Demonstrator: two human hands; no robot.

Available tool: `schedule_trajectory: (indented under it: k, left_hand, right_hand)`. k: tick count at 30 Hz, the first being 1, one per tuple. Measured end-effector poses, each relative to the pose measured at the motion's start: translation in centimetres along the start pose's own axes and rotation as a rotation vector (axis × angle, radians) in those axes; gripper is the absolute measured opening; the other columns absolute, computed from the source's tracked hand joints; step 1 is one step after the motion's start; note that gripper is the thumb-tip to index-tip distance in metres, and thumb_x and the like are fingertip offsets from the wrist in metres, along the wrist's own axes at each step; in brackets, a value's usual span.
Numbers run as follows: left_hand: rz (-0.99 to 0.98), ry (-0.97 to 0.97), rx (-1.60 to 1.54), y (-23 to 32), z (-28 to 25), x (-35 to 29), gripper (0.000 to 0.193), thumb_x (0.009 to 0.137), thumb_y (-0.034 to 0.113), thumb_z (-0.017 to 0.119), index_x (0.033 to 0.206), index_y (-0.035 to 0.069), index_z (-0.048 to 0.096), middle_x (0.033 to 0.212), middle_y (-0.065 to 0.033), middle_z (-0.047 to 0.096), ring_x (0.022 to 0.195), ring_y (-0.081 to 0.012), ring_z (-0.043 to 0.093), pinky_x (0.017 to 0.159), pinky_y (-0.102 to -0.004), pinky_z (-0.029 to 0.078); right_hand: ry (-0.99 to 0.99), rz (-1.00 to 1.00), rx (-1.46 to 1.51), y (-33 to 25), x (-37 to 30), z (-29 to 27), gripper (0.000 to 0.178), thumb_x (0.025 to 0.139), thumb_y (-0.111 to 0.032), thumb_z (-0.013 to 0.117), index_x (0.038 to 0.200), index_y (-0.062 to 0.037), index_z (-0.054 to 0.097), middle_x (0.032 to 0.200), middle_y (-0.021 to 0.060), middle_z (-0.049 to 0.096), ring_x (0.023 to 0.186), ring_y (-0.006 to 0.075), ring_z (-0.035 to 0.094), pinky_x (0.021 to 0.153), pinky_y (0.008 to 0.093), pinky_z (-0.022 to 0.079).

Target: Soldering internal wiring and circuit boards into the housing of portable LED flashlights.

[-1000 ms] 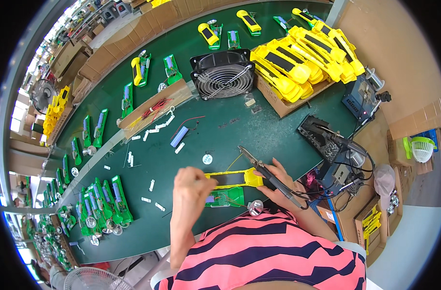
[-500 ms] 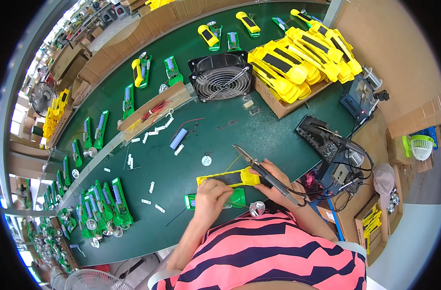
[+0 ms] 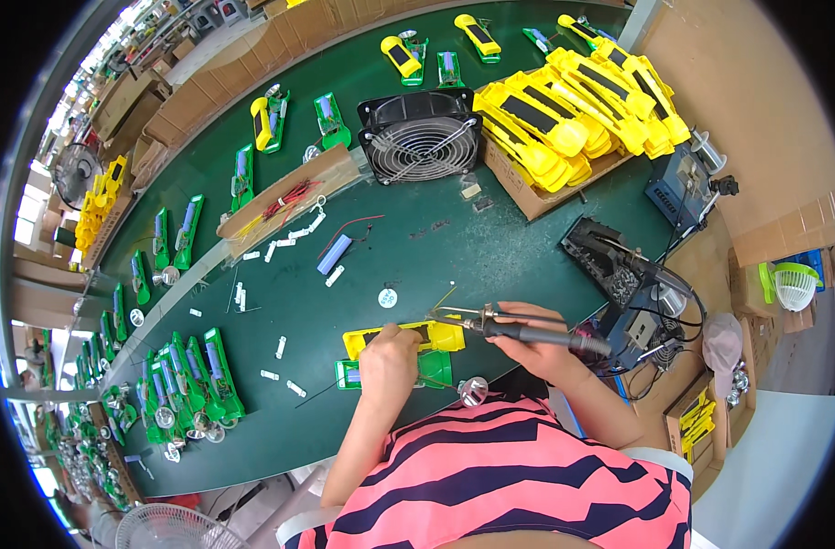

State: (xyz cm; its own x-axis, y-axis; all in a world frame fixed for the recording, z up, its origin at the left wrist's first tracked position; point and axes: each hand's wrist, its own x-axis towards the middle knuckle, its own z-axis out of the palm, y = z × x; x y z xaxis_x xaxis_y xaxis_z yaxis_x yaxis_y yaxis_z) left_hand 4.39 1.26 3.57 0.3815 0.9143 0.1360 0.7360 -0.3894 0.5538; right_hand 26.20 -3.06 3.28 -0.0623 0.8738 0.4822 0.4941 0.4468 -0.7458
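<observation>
My right hand (image 3: 527, 343) grips a soldering iron (image 3: 518, 329) by its black handle, its tip pointing left over a yellow plastic housing (image 3: 436, 337). My left hand (image 3: 388, 366) presses down on this yellow housing and the green part (image 3: 431, 371) lying under it, near the front edge of the green table (image 3: 417, 247). A small silver reflector (image 3: 473, 392) lies just right of the green part. A thin wire sticks up near the iron's tip.
A black square fan (image 3: 419, 135) stands at the back. A cardboard box of yellow housings (image 3: 573, 110) sits at back right. A soldering station (image 3: 619, 274) with cables is on the right. Rows of green parts (image 3: 188, 371) lie on the left, small white pieces scattered between.
My left hand came down from the raised position onto the yellow housing. The soldering iron swung from pointing up-left to lying nearly level over the housing.
</observation>
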Motion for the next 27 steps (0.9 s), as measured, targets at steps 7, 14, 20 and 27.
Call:
schedule_trajectory:
  k: [7,14,20,27]
  left_hand:
    - [0.037,-0.042,0.084,0.2,0.1,0.3,0.006,0.067,0.005,0.058,0.069,0.006,0.064,0.067,-0.0104,0.054,0.060,-0.0262,0.058,0.055,-0.0347,0.047]
    - [0.065,-0.036,0.152,0.3,0.3,0.4,0.006,0.065,0.004,0.058,0.067,0.006,0.063,0.067,-0.0099,0.053,0.059,-0.0252,0.057,0.054,-0.0337,0.047]
    - [0.072,-0.025,0.162,0.2,0.4,0.4,0.006,0.064,0.004,0.058,0.066,0.007,0.063,0.066,-0.0098,0.053,0.059,-0.0249,0.057,0.053,-0.0336,0.047]
    - [0.060,-0.023,0.150,0.0,0.5,0.5,0.006,0.065,0.005,0.058,0.067,0.006,0.063,0.066,-0.0101,0.053,0.058,-0.0254,0.057,0.053,-0.0345,0.046]
  right_hand:
    - [0.028,0.513,0.564,0.6,-0.5,0.6,0.016,0.075,-0.004,0.063,0.088,0.0021,0.056,0.075,0.0051,0.059,0.066,0.0098,0.060,0.059,0.0218,0.048]
    - [-0.061,0.546,0.498,1.5,-0.9,1.6,0.016,0.074,-0.005,0.064,0.087,0.0003,0.057,0.077,0.0054,0.059,0.068,0.0095,0.059,0.059,0.0220,0.046]
    - [-0.067,0.507,0.453,1.4,-1.0,2.0,0.016,0.075,-0.003,0.062,0.088,0.0015,0.056,0.079,0.0061,0.058,0.068,0.0111,0.060,0.060,0.0230,0.047]
    - [-0.070,0.551,0.414,1.0,-1.0,1.7,0.017,0.075,-0.004,0.064,0.089,0.0024,0.057,0.079,0.0073,0.058,0.067,0.0122,0.061,0.058,0.0229,0.048]
